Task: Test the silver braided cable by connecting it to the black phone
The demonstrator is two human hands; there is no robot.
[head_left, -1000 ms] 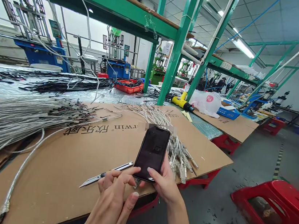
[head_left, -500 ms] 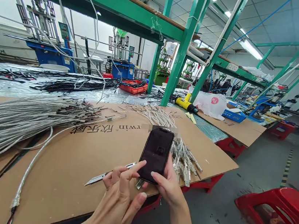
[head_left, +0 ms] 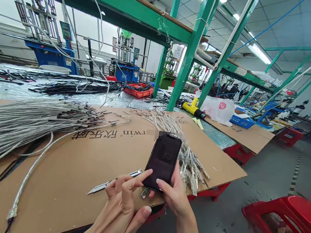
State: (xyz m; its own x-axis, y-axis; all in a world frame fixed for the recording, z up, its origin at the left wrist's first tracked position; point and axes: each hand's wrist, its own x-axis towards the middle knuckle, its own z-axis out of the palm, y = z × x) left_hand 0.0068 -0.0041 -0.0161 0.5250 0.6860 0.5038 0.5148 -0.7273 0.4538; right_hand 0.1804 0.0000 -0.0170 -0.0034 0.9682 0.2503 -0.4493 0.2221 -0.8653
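Observation:
My right hand (head_left: 175,195) grips a black phone (head_left: 163,161) from below, its dark screen tilted toward me. My left hand (head_left: 120,213) hovers beside it with the index finger stretched onto the screen's lower edge and the other fingers curled. A small metal connector (head_left: 144,192) peeks out between my hands under the phone. On the cardboard sheet (head_left: 85,168) just left of my fingers lies a silver utility knife (head_left: 112,181). Behind the phone rests a bundle of silver cables with plugs (head_left: 189,163).
A thick sheaf of silver cables (head_left: 7,127) covers the left of the bench, one loose cable (head_left: 24,183) trailing to the front edge. Black cables (head_left: 73,84), a red tray (head_left: 137,89) and a yellow tool (head_left: 192,109) lie further back. Green posts (head_left: 189,48) rise mid-bench. A red stool (head_left: 284,229) stands at right.
My left index finger has stretched out from a curled hand onto the phone's lower edge. The view shifted slightly; the phone stays in my right hand.

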